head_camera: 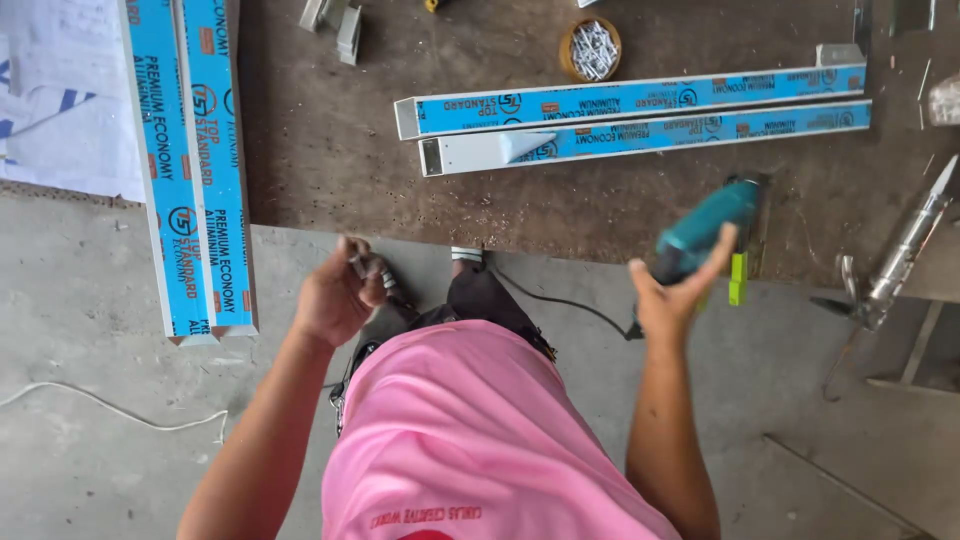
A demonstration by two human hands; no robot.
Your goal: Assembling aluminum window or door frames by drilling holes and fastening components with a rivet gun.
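Teal power drill [705, 228] is sitting in the right hand [668, 296], fingers wrapping its grip at the workbench [330, 150] edge. Left hand [335, 297] is closing loosely around a small dark metal bit [372, 271], can't tell exactly what. Just beyond the drill, two blue-filmed aluminium tubes [640, 118] are lying side by side, with a tub of screws [592, 48] behind them.

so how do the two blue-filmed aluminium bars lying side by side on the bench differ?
The far bar keeps blue film along its whole length; the near bar has film peeled back at its left end, showing bare grey metal. The far bar starts further left; the near bar sits closer to the teal drill. Both are hollow rectangular sections, parallel, with open left ends.
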